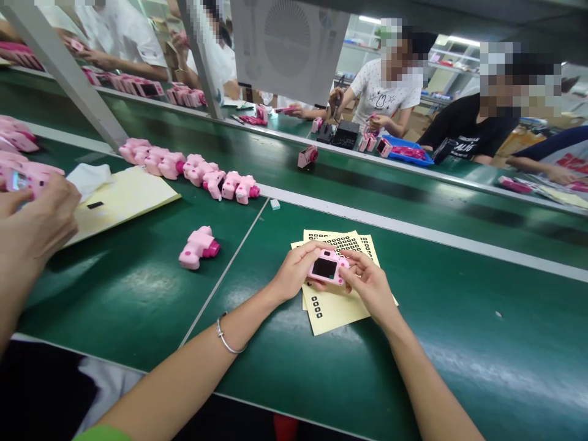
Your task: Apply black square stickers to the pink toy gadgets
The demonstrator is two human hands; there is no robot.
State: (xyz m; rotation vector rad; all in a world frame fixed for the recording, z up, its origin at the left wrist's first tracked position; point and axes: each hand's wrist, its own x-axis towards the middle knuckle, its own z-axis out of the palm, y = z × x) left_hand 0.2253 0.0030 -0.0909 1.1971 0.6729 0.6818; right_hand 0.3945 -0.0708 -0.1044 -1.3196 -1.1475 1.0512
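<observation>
A pink toy camera [324,267] is held between my two hands, its dark screen turned up toward me. My left hand [296,269] grips its left end, with the thumb along the top edge. On the right end, the fingers of my right hand [367,278] close around the side with the round buttons. Beneath the camera lie yellow sticker sheets [342,309] printed with rows of small black frames. Part of the sheets is hidden by the camera and my hands.
Another pink toy camera [198,247] lies to the left, below a row of pink cameras [197,170]. A co-worker's hands [37,220] hold one at far left, beside a yellow sheet [133,199]. A small pale block [274,204] sits near the white strip. People work across the bench.
</observation>
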